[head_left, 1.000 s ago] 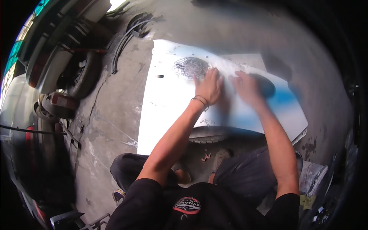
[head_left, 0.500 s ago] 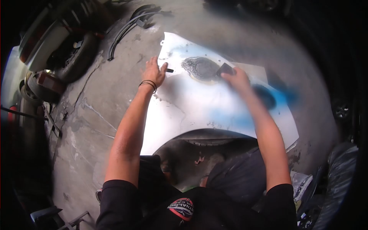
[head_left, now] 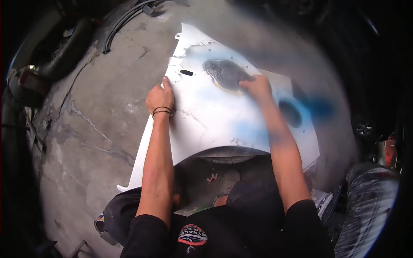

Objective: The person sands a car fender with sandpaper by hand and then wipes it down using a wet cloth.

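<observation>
A white car fender (head_left: 189, 124) with blue overspray lies across my lap, its wheel arch towards me. My left hand (head_left: 160, 98) is closed round its left edge, thumb on top and fingers out of sight. Close by is a small black slot (head_left: 186, 72) in the panel. At the right rim of a dark, ring-marked sanded patch (head_left: 221, 74), my right hand (head_left: 258, 87) is pinched and pressed to the surface. It holds a dark flat pad, which barely stands out against the patch. Further right, a round dark spot (head_left: 291, 113) is ringed with blue.
Curved dark trim strips (head_left: 124, 23) lie on the cracked concrete floor (head_left: 103, 90). Car parts and a tyre crowd the upper left. A plastic-wrapped item (head_left: 368, 206) stands at the lower right. My knees are under the fender.
My left hand has gone from lying spread on the panel near the slot to gripping the left edge. My right hand has shifted slightly, still at the sanded patch. The view has shifted too.
</observation>
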A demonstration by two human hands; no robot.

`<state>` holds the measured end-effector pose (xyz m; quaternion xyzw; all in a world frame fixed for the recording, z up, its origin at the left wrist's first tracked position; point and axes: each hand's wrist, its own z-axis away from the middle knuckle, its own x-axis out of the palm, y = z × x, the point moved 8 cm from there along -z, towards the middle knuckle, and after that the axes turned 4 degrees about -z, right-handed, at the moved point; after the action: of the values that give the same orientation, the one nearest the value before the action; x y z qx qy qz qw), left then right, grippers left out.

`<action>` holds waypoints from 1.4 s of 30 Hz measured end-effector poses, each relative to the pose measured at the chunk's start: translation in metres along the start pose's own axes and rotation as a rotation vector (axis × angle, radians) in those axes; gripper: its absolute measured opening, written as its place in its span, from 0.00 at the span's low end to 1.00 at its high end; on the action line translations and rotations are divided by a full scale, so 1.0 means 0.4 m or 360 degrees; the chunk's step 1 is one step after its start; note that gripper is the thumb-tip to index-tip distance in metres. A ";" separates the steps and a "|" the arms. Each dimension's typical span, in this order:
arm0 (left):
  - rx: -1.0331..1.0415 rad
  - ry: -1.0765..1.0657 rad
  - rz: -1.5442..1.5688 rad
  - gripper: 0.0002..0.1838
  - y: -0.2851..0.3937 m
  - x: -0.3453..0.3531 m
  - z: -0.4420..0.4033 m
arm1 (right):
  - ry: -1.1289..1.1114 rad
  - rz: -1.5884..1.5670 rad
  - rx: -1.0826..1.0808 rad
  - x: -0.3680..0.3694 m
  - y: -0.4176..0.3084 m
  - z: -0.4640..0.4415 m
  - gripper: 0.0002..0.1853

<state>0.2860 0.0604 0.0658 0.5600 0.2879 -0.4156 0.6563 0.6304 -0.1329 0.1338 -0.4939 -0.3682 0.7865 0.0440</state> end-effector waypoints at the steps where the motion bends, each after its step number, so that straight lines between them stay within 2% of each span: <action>1: -0.0015 0.0037 -0.0012 0.38 0.003 -0.005 -0.002 | -0.0011 0.0121 -0.0111 0.012 0.006 0.005 0.32; 3: -0.0014 0.0055 -0.0042 0.38 0.003 -0.006 0.015 | 0.0049 0.0191 -0.0249 0.003 0.024 0.005 0.26; 4: -0.0012 0.0024 -0.0024 0.39 0.006 -0.010 0.014 | 0.0067 0.0177 -0.0244 0.003 0.035 -0.022 0.26; 6: -0.0012 0.0012 0.0000 0.39 0.005 -0.020 0.010 | 0.0592 0.0300 -0.0578 -0.048 -0.005 -0.039 0.24; 7: 0.0003 0.0037 -0.0037 0.39 0.008 -0.020 -0.001 | 0.0483 0.0280 -0.0561 -0.051 -0.010 -0.051 0.20; 8: -0.0005 0.0039 -0.0078 0.39 -0.003 -0.008 0.003 | 0.0466 0.0290 -0.0584 -0.053 -0.007 -0.042 0.20; 10: -0.0065 0.0030 -0.0070 0.39 -0.012 -0.012 0.011 | 0.0567 0.0358 -0.1135 -0.055 -0.032 0.007 0.14; 11: -0.0061 0.0009 -0.0056 0.39 -0.011 -0.015 0.017 | 0.0540 0.0377 -0.1143 -0.051 0.011 0.021 0.14; 13: -0.0033 -0.0001 -0.0049 0.39 -0.003 -0.022 0.019 | 0.0358 0.0540 -0.1610 -0.001 0.055 0.096 0.15; 14: -0.0037 0.0002 -0.0048 0.39 -0.004 -0.021 0.014 | 0.0355 0.0539 -0.1614 -0.005 0.070 0.124 0.15; 16: -0.0011 0.0026 -0.0070 0.38 -0.007 -0.010 0.007 | 0.0457 0.0848 -0.1266 -0.019 0.059 0.178 0.18; 17: -0.0012 0.0017 -0.0074 0.38 -0.010 -0.004 0.007 | 0.0450 0.0852 -0.1259 -0.005 0.056 0.188 0.18; 19: -0.0009 0.0022 -0.0059 0.38 -0.008 -0.003 0.004 | 0.0421 0.0745 -0.1483 0.031 0.008 0.224 0.20; 21: 0.0002 0.0040 -0.0065 0.38 -0.008 -0.002 -0.001 | 0.0268 0.0565 -0.1518 0.103 -0.059 0.240 0.18; 25: 0.0006 0.0060 -0.0079 0.37 -0.005 -0.010 0.008 | 0.0381 0.0654 -0.1622 0.155 -0.132 0.282 0.16; 26: 0.0006 0.0067 -0.0077 0.37 -0.003 -0.015 0.005 | 0.0385 0.0651 -0.1627 0.144 -0.127 0.288 0.16; 28: -0.0010 0.0056 -0.0097 0.37 -0.005 -0.008 0.005 | 0.0426 0.0816 -0.1321 0.117 -0.093 0.282 0.16; 31: -0.0005 0.0074 -0.0079 0.38 -0.005 -0.002 0.003 | 0.0507 0.0700 -0.1509 0.189 -0.117 0.281 0.16; 34: -0.0011 0.0049 -0.0093 0.38 0.000 -0.016 0.013 | 0.0316 0.0749 -0.1389 0.218 -0.180 0.269 0.17; 39: -0.0010 0.0017 -0.0063 0.38 -0.006 -0.010 0.006 | 0.0332 0.0789 -0.1473 0.137 -0.107 0.261 0.17; 42: -0.0022 -0.0013 -0.0043 0.38 -0.005 -0.007 0.003 | 0.0275 0.0764 -0.1419 0.203 -0.171 0.259 0.17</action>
<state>0.2827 0.0599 0.0675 0.5497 0.2956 -0.4249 0.6556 0.4850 -0.1038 0.1408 -0.5984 -0.5390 0.4972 -0.3226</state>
